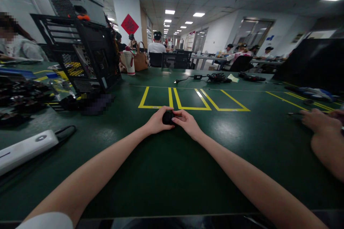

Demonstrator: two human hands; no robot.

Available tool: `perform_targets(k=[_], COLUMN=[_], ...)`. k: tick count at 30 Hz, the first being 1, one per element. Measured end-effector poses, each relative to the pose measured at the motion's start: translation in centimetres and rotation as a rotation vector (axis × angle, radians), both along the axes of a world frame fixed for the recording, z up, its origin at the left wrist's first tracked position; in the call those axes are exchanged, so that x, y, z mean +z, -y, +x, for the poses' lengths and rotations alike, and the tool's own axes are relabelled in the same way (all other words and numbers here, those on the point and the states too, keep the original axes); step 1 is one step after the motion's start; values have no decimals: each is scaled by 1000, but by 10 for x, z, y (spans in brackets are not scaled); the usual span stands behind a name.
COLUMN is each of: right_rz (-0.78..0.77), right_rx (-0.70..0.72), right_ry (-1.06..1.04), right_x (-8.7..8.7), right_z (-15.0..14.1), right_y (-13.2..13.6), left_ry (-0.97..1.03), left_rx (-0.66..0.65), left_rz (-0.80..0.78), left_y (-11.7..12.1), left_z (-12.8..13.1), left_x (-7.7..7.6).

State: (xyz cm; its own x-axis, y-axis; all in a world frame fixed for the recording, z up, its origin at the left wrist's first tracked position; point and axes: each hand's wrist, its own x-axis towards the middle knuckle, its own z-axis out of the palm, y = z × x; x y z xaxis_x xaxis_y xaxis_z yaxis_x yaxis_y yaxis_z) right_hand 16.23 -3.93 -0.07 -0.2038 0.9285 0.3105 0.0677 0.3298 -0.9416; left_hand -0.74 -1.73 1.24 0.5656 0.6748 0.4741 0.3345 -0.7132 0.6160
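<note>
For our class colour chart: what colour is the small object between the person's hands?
The small object is black, seen best in the head view.

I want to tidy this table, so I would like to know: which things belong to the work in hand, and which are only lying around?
In use:
small black object, held in the left hand, with the right hand at its edge

Probably only lying around:
white device
black computer case
white cup
brown bag
coiled black cable
</note>
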Motion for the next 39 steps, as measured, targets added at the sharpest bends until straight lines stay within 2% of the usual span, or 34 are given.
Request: perform_targets(k=[4,8,21,26,33,39], right_rz=[-8,-33,-40,-45,-32,-84], right_rx=[-26,10,70,0,-5,70], right_ry=[24,28,-25,-30,-6,-73], right_x=[1,2,4,4,3,4], right_z=[1,2,2,1,1,2], right_y=[1,2,4,3,2,3], left_ry=[14,24,22,-19,-10,-8], left_rx=[-27,-43,-16,-27,-26,-29], left_rz=[-37,-44,-70,-50,-47,-66], left_y=[1,1,-2,1,-1,-1], left_z=[0,0,-1,-3,-1,-2], left_x=[1,2,2,7,5,5])
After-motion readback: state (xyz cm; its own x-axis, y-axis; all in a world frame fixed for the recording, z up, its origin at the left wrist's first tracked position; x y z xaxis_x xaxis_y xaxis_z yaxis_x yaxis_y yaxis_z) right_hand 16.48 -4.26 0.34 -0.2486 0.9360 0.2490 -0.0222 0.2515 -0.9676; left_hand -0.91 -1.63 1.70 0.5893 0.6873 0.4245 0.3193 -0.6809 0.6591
